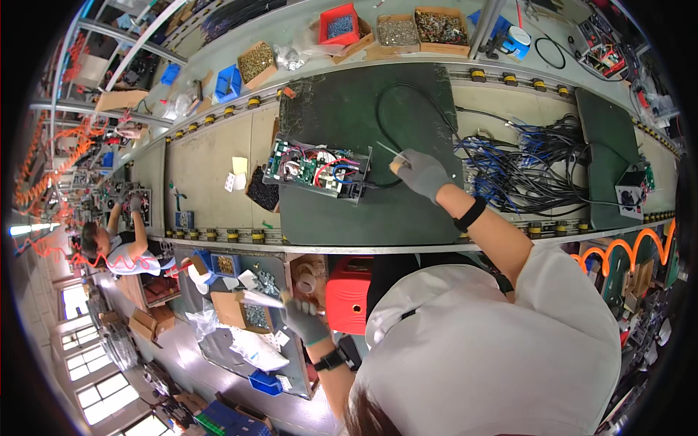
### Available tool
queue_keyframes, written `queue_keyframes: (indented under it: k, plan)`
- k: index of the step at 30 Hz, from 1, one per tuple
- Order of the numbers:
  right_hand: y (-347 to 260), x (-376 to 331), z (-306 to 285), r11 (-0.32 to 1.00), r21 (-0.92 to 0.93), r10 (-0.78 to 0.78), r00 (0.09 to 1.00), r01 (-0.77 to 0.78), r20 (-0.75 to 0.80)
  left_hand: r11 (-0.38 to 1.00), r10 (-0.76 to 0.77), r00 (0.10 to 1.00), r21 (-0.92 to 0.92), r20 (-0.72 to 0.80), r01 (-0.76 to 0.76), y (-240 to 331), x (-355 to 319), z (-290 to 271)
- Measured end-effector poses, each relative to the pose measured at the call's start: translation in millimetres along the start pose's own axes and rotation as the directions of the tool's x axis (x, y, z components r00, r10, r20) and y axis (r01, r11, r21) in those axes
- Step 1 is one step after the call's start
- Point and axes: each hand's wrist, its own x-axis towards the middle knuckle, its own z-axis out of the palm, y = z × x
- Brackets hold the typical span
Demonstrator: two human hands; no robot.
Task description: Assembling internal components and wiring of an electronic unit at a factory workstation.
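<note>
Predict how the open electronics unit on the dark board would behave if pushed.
The open electronics unit would likely slide rather than roll, being boxy. Its exposed coloured wires could snag. The black cable at its right end looks flexible, judging by its loop, and might tug.

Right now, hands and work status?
Left grey-gloved hand: holding thin white strips. Right grey-gloved hand: pale strip. Open metal-framed electronics unit: on green mat. Black cable alongside.

Electronics workshop — wired circuit unit [316, 171]; conveyor line [207, 156]; red parts bin [340, 41]
</note>
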Motion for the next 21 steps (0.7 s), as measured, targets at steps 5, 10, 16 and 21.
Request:
queue_keyframes:
  k: [5,10,16,21]
  plan:
    - [9,48,29,0.976,0.209,0.066,0.998,-0.067,0.011,0.897,0.091,0.991,0.424,0.095,-0.123,-19,173,94]
    - [-18,76,36,0.794,0.393,0.347,0.877,-0.464,0.333,0.758,-0.003,0.893,0.584,0.45,-0.292,-30,292,163]
    - [-29,76,31,0.74,0.432,0.353,0.844,-0.515,0.402,0.766,0.029,0.89,0.562,0.455,-0.312,-44,311,184]
    - [-43,54,50,0.826,0.278,0.448,0.87,-0.491,0.204,0.714,0.063,0.819,0.548,0.571,-0.437,-36,316,222]
